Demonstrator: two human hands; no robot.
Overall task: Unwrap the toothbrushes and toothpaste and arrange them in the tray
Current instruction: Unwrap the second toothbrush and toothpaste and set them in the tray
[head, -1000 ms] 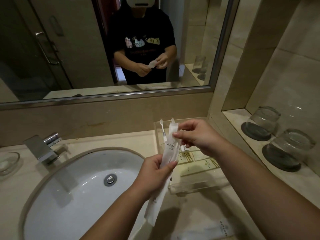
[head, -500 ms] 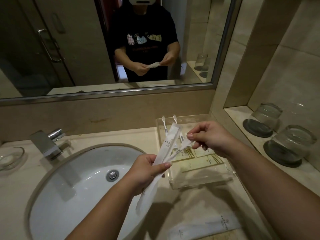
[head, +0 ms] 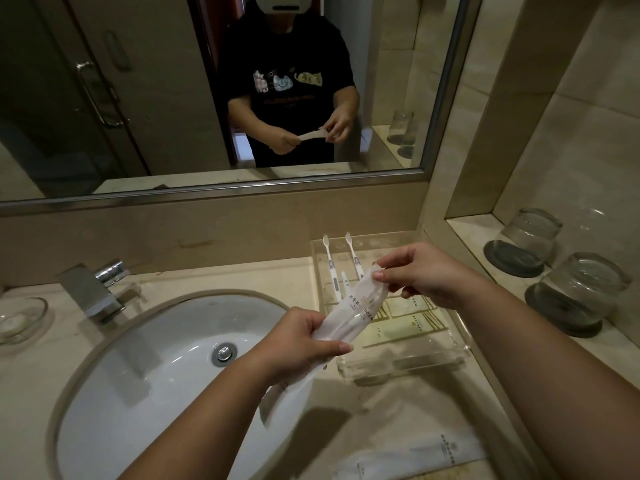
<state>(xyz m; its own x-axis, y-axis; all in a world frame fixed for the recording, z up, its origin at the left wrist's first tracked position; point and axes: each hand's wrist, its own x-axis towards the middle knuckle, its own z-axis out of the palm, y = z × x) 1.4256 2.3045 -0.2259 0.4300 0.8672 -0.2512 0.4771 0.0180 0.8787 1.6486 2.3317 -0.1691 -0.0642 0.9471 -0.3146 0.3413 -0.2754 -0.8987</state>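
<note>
My left hand (head: 304,344) grips the middle of a long white plastic wrapper (head: 356,308) held slanting over the sink's right edge. My right hand (head: 419,273) pinches the wrapper's upper end, above the clear tray (head: 446,355). Two unwrapped white toothbrushes (head: 331,268) lie in the tray's far left part, heads pointing to the wall. A small white item lies between them, partly hidden by the wrapper. Flat cream packets with gold print (head: 412,317) lie in the tray's middle. Another wrapped white packet (head: 415,459) lies on the counter at the near edge.
A white oval sink (head: 145,368) with a chrome drain fills the left. The chrome faucet (head: 90,289) stands behind it, a glass soap dish (head: 19,322) at far left. Two upturned glasses (head: 575,292) on dark coasters stand on the right ledge. The mirror (head: 207,91) spans the wall.
The wrapper has tilted from upright to slanting right. My right hand moved right and down along its top end, and my left hand shifted up along it.
</note>
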